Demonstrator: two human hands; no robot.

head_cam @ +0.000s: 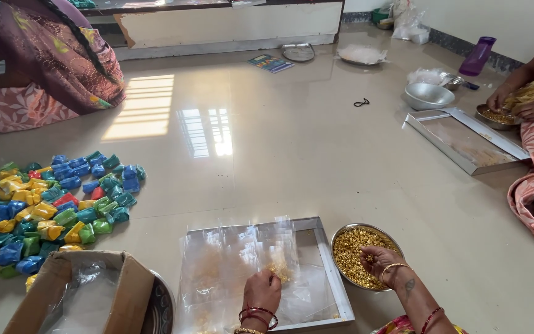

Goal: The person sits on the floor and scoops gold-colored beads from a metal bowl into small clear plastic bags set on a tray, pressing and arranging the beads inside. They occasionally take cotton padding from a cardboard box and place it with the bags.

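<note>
Nearest, the left hand presses down on a clear bag lying over the tray, fingers pinched together on the film where a small heap of yellow bits sits inside. That bag looks thin, limp and slippery, almost weightless; best gripped at its open edge, since the film would slide or crumple elsewhere. Just right, the right hand curls half closed over the bowl of yellow beads, fingertips dipping in; whether any are pinched, I cannot tell. The beads look tiny, hard and loose, easily scattered, so a scooping pinch suits them. At left, a box, then coloured packets. Farther off, another person works at a second tray
</note>
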